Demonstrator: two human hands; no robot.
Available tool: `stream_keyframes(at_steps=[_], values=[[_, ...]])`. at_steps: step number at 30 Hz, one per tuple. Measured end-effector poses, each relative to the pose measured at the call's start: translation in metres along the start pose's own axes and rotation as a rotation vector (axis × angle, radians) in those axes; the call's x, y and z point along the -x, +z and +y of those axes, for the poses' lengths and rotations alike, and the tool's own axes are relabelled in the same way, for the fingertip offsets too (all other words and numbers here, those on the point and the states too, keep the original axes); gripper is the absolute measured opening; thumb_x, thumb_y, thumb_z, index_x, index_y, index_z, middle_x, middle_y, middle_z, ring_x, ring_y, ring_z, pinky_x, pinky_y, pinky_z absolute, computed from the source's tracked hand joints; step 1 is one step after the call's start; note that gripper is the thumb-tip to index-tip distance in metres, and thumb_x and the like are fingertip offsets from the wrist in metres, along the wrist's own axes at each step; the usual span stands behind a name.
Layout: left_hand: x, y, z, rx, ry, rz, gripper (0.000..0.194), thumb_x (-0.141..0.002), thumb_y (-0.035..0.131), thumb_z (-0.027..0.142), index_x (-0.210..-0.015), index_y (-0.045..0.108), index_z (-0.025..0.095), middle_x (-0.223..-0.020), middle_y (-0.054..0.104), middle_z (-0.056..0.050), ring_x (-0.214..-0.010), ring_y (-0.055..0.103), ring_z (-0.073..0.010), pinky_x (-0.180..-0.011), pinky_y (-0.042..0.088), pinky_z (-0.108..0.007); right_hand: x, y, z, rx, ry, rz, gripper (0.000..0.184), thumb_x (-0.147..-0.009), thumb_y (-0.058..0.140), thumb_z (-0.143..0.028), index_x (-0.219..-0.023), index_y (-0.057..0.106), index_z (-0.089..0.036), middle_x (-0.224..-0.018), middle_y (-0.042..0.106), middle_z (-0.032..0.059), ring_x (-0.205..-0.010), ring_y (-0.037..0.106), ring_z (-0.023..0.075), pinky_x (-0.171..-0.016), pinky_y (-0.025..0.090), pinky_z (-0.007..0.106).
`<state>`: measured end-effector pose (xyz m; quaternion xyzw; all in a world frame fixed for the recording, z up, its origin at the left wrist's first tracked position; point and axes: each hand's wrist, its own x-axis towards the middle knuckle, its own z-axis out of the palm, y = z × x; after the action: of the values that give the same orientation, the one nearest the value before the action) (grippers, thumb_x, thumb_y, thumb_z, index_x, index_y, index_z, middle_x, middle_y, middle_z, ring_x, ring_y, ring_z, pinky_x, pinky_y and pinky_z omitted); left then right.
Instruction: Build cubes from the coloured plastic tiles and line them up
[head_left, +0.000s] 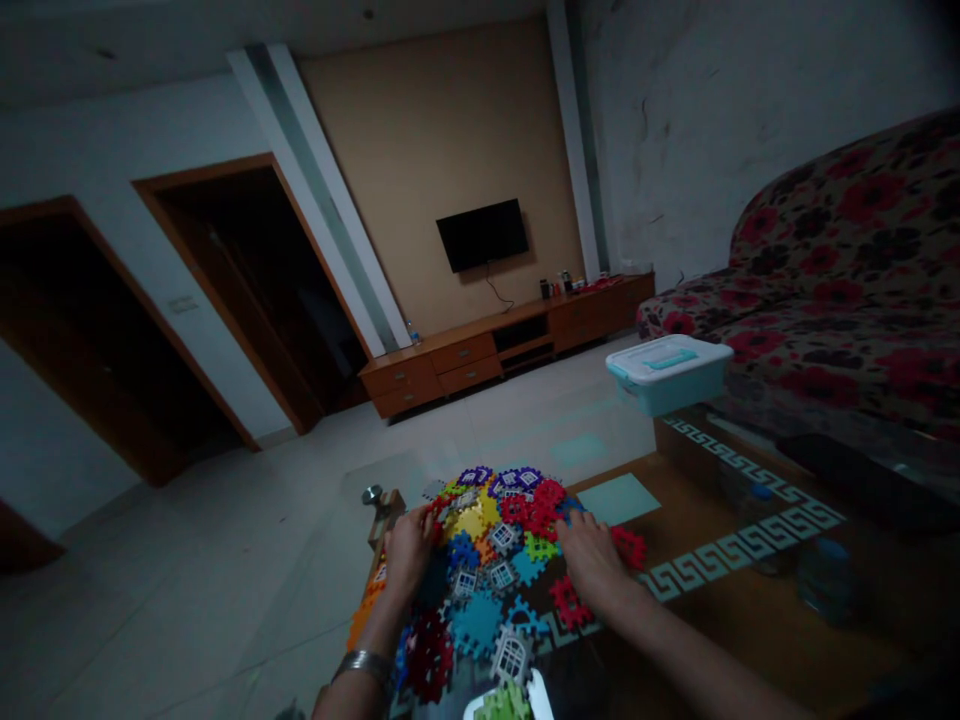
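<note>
A heap of colourful plastic interlocking building pieces lies on a glass-topped table (720,640), several of them toothed like gears. My left hand (409,545) rests at the heap's left edge, fingers slightly bent against it near a red piece. On the right edge, my right hand (591,555) lies with fingers apart over the pieces, close to a red square piece (570,603). Between the hands are a yellow piece (471,520), a light-blue toothed piece (478,622) and a grey window-shaped piece (511,655). Neither hand shows a piece lifted; what lies under the fingers is hidden.
A lidded light-blue storage box (664,375) stands at the table's far right. Below me, a green piece (506,703) lies on a white tray-like thing (541,695). Beyond are a flowered sofa (847,290), a low wooden cabinet (465,362) and a wall television (484,236).
</note>
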<state>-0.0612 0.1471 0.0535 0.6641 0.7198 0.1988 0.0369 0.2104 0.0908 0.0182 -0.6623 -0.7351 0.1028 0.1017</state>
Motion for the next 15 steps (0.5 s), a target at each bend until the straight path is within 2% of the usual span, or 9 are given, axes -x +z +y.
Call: stream_keyframes(at_steps=[2,4,7,11,15], values=[[0.015,-0.006,0.004,0.067,0.02,0.048,0.038,-0.091,0.037,0.031,-0.105,0.069,0.016,-0.105,0.073,-0.011,-0.099,0.066,-0.0237,-0.085,0.047,-0.032,0.0,-0.002,0.004,0.002,-0.023,0.033,0.034,-0.082,0.048,-0.002,-0.107,0.067,-0.015,-0.117,0.061,0.0202,-0.109,0.054,0.0349,-0.085,0.042,0.043],[0.035,-0.01,0.008,0.13,0.047,0.07,0.043,-0.09,0.036,0.035,-0.113,0.066,0.016,-0.111,0.072,-0.009,-0.102,0.066,-0.0229,-0.087,0.05,-0.031,0.001,0.0,0.004,-0.019,-0.167,0.065,0.031,-0.084,0.047,-0.004,-0.101,0.069,-0.018,-0.113,0.063,0.016,-0.109,0.053,0.0323,-0.084,0.042,0.041],[0.069,-0.011,0.011,0.273,0.068,0.094,0.045,-0.086,0.04,0.045,-0.108,0.069,0.018,-0.11,0.074,-0.008,-0.103,0.067,-0.0243,-0.09,0.051,-0.034,0.002,0.005,-0.003,-0.034,-0.323,0.035,0.029,-0.085,0.046,-0.005,-0.095,0.071,-0.018,-0.108,0.065,0.0136,-0.107,0.054,0.0293,-0.082,0.043,0.037],[0.102,-0.002,-0.003,0.454,-0.07,0.114,0.045,-0.082,0.045,0.049,-0.101,0.07,0.017,-0.103,0.075,-0.009,-0.102,0.068,-0.0269,-0.089,0.053,-0.037,0.006,0.009,-0.015,0.008,-0.276,-0.008,0.03,-0.08,0.05,-0.003,-0.101,0.07,-0.011,-0.112,0.064,0.0182,-0.108,0.055,0.0317,-0.084,0.044,0.04],[0.114,0.008,-0.029,0.376,-0.198,0.186,0.047,-0.085,0.04,0.036,-0.122,0.06,0.014,-0.115,0.071,-0.011,-0.107,0.067,-0.0244,-0.091,0.053,-0.035,0.011,0.015,-0.013,0.012,-0.333,-0.014,0.031,-0.071,0.062,-0.005,-0.099,0.07,-0.015,-0.113,0.063,0.0159,-0.109,0.054,0.0328,-0.086,0.043,0.041]])
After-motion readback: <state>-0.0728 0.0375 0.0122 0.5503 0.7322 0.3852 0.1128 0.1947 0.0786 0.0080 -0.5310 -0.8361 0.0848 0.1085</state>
